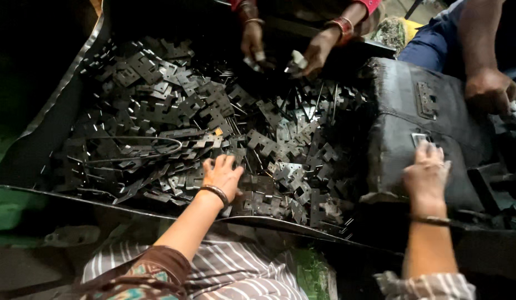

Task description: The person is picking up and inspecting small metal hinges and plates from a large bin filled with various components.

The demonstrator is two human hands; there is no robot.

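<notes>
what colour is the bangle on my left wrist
Dark, nearly black bangle on the left hand; head view.

— How does the left hand (222, 175) sit?

— Palm down, fingers spread and reaching forward, the forearm stretched up from the lower middle. A dark bangle rings the wrist, and a brown sleeve covers the upper arm.

— And the right hand (426, 173)?

— Further right and just as far forward, back of the hand facing up, fingers together and curled slightly down. A thin band circles that wrist, with a pale checked cuff at the bottom edge.
</notes>
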